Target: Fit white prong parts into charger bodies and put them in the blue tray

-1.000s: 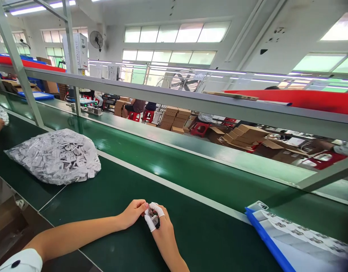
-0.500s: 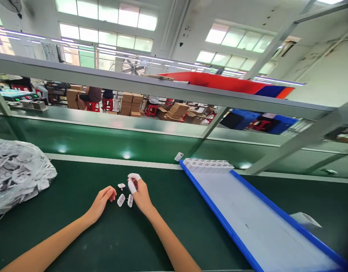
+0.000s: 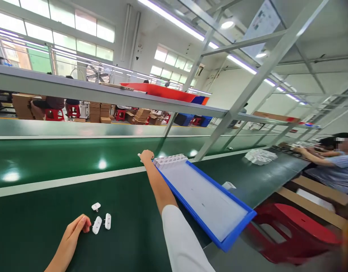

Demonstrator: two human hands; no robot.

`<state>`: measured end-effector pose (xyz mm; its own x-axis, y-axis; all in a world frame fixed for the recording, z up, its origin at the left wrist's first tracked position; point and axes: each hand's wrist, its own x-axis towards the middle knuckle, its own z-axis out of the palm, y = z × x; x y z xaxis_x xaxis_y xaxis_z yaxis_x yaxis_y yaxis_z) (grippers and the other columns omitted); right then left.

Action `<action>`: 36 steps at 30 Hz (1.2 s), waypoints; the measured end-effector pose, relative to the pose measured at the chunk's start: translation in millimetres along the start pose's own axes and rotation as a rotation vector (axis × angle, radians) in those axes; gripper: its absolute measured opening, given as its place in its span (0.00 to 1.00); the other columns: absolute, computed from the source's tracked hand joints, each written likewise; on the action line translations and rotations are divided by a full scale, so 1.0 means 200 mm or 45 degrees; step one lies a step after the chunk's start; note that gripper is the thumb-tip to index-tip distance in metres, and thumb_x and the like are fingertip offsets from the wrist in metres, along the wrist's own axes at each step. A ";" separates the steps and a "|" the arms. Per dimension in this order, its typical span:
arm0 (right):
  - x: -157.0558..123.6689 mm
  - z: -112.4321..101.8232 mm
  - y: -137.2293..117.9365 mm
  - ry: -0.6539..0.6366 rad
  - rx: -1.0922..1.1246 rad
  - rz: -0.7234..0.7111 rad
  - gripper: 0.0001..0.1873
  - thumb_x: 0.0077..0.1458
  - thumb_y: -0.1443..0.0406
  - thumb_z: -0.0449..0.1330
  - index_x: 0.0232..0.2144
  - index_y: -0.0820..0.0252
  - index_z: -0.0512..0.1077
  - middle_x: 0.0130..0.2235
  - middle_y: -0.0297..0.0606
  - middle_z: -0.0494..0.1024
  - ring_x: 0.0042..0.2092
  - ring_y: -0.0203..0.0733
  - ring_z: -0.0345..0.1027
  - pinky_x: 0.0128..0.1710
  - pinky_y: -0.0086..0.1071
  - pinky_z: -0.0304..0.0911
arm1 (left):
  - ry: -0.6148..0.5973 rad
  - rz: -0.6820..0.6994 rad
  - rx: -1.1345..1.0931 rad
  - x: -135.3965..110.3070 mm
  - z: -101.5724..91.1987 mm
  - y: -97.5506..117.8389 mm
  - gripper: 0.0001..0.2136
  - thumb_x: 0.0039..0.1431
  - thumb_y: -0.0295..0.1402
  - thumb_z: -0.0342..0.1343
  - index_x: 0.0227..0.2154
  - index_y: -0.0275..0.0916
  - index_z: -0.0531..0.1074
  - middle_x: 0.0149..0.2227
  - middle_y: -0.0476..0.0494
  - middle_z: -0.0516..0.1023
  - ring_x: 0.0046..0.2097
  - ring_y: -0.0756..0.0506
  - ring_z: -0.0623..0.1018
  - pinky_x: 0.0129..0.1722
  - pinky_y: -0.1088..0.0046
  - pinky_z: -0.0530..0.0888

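You are holding your right hand (image 3: 146, 155) out over the far end of a blue-rimmed tray (image 3: 219, 185), its fingers bunched downward. A speck of white shows beside them, but you cannot tell whether they are gripping anything. Just beside that hand, a row of white plastic pieces (image 3: 170, 160) is sitting packed together along the tray's far end, and a pale liner is filling the rest of the tray. The tray's near corner is jutting past the belt's near edge, close to a red plastic stool (image 3: 293, 234). Your left hand (image 3: 73, 236) is resting on the green conveyor belt (image 3: 29, 230), its fingers loosely curled and holding nothing, just beside three loose white pieces (image 3: 97, 225). Open belt is stretching between those pieces and the tray, under your white sleeve (image 3: 182, 241). Farther along, a co-worker (image 3: 329, 162) is working beside a heap of white pieces (image 3: 260, 156).
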<state>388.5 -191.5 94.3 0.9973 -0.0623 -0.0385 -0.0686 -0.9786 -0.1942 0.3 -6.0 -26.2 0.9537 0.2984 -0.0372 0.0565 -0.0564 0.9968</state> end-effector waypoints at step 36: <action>-1.57 0.40 -0.11 -0.788 1.360 -0.966 0.16 0.57 0.54 0.57 0.42 0.57 0.68 0.23 0.26 0.66 0.19 0.30 0.57 0.18 0.24 0.53 | -0.090 0.050 -0.262 -0.04 -0.06 0.13 0.27 0.57 0.58 0.49 0.43 0.36 0.68 0.29 0.45 0.74 0.27 0.48 0.67 0.26 0.73 0.60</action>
<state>74.7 -133.8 31.9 0.6499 0.7585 0.0482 0.1995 -0.1090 -0.9738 -9.4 0.7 0.5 0.9727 0.2321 0.0046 -0.0360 0.1313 0.9907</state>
